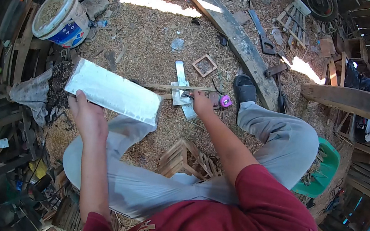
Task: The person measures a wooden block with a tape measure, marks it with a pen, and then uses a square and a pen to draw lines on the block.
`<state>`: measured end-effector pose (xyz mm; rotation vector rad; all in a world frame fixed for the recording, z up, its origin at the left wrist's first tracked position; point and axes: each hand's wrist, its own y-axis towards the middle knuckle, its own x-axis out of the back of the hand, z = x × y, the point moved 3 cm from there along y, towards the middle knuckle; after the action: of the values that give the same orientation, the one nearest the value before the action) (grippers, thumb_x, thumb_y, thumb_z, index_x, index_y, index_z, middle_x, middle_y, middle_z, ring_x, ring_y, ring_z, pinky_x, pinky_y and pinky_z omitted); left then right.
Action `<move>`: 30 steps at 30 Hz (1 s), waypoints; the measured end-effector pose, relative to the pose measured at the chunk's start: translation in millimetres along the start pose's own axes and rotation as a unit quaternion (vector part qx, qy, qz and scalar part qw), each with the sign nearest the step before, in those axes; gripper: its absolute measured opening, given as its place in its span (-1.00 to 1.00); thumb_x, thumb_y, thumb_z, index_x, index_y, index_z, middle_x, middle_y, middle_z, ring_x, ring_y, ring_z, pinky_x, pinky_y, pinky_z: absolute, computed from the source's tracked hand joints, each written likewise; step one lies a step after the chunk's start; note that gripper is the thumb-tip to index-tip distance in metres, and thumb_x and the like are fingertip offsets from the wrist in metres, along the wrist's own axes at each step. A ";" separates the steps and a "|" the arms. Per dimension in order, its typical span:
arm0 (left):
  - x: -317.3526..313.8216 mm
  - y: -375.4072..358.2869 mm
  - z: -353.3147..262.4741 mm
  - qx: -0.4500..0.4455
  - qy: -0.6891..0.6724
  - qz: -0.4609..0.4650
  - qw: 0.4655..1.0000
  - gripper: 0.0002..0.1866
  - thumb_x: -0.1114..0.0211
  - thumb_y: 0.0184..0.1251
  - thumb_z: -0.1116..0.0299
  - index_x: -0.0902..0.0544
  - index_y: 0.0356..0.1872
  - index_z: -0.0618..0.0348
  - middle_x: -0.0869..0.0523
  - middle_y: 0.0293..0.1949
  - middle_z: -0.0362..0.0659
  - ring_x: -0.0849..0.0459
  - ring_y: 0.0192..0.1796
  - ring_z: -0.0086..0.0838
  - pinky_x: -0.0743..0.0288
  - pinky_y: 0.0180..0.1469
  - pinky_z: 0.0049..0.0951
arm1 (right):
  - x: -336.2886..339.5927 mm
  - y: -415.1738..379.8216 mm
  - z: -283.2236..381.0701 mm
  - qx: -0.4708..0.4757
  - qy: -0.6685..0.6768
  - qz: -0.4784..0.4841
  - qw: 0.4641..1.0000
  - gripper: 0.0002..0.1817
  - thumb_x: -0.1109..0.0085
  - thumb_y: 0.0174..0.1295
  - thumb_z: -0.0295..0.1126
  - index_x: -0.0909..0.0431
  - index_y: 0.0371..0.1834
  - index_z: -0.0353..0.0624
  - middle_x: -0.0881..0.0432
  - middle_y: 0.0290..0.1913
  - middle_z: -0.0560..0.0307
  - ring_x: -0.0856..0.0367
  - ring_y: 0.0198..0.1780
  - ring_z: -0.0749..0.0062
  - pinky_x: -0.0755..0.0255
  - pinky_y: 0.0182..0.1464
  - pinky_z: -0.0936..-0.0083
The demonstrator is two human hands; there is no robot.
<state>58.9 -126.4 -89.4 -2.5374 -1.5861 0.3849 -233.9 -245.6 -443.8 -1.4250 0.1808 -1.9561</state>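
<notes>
Closest to the lens is a dark red shirt (246, 218), its sleeves leading out over grey trousers (285, 139) to both arms. The left hand (87, 113) is raised and grips the lower edge of a flat metal sheet (113, 91), thumb laid up against its near face; the sheet is a long rectangle, shiny silver and glaring in the light, tilted so its right end dips lower. Beyond and to the left of that hand stands a white bucket (62, 15) with blue markings, filled with what looks like sawdust or grain. The right hand (202, 103) is stretched forward to the sawdust-covered floor (151, 49), closed around a dark tool whose shape I cannot make out, pressing on smaller metal strips (183, 89) that lie crossed over a thin wooden slat (175, 87). Just right of that hand sits a pink tape measure (225, 101), and past it a black shoe (244, 88). Nearer than the right hand, between the knees, stands a small slatted wooden crate (183, 159). Far right of the hand, a green plastic basket (324, 170) holds thin wood sticks.
</notes>
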 end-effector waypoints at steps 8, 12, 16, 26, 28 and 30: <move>-4.1 4.2 2.3 0.034 -0.021 -0.020 0.999 -0.55 0.05 0.77 0.33 -0.22 0.50 0.32 -0.45 0.43 0.10 -0.51 0.45 -0.14 -0.43 0.49 -0.05 | 12.6 6.7 13.0 -0.002 -0.024 -0.038 0.999 -0.65 -0.02 0.45 -0.40 -0.48 0.27 -0.04 -0.54 0.19 -0.32 -0.80 -0.12 -0.19 -0.71 -0.14 0.01; -2.5 1.6 -0.9 0.035 -0.029 -0.017 0.999 -0.57 0.06 0.77 0.33 -0.26 0.47 0.32 -0.45 0.43 0.10 -0.51 0.45 -0.14 -0.43 0.48 -0.06 | 16.5 16.1 13.4 0.018 -0.056 -0.020 0.998 -0.69 -0.20 0.36 -0.34 -0.56 0.14 -0.10 -0.52 0.25 -0.36 -0.80 -0.11 -0.18 -0.71 -0.13 0.03; -0.4 -2.1 -6.0 0.037 -0.047 -0.024 0.998 -0.61 0.07 0.77 0.32 -0.31 0.43 0.31 -0.46 0.42 0.10 -0.51 0.45 -0.16 -0.43 0.48 -0.07 | 16.6 -2.2 8.1 0.040 -0.091 -0.002 0.995 -0.57 -0.41 0.19 -0.22 -0.57 0.07 -0.10 -0.55 0.19 -0.22 -0.77 -0.03 -0.12 -0.69 -0.07 0.03; 16.7 -12.8 -18.7 -0.010 -0.110 -0.016 0.994 -0.64 0.04 0.77 0.26 -0.35 0.35 0.27 -0.55 0.30 0.05 -0.60 0.32 -0.24 -0.49 0.36 -0.18 | 2.3 -93.3 -2.8 0.112 -0.120 0.086 0.983 -0.45 -0.50 0.09 -0.12 -0.50 0.08 -0.05 -0.68 0.03 -0.04 -0.73 0.05 -0.03 -0.63 0.01 0.02; 20.1 -17.2 -23.0 -0.019 -0.099 -0.030 0.994 -0.64 0.05 0.77 0.26 -0.36 0.34 0.28 -0.55 0.30 0.06 -0.61 0.31 -0.24 -0.50 0.35 -0.19 | 5.5 -97.2 0.6 0.129 -0.069 0.039 0.988 -0.53 -0.48 0.12 -0.13 -0.55 0.01 -0.08 -0.69 -0.01 -0.04 -0.73 0.03 -0.05 -0.62 0.00 0.03; 24.9 -18.4 -22.0 -0.018 -0.104 -0.039 0.994 -0.63 0.05 0.77 0.26 -0.36 0.35 0.29 -0.55 0.30 0.06 -0.61 0.31 -0.24 -0.50 0.35 -0.20 | 15.2 -100.1 7.8 0.126 0.009 -0.016 0.992 -0.60 -0.46 0.16 -0.14 -0.60 -0.06 -0.11 -0.71 -0.06 -0.05 -0.74 -0.02 -0.06 -0.61 -0.03 0.05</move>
<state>59.5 -95.3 -67.6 -2.5220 -1.7707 0.6350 -274.5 -177.9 -379.8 -1.2512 -0.0809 -1.9411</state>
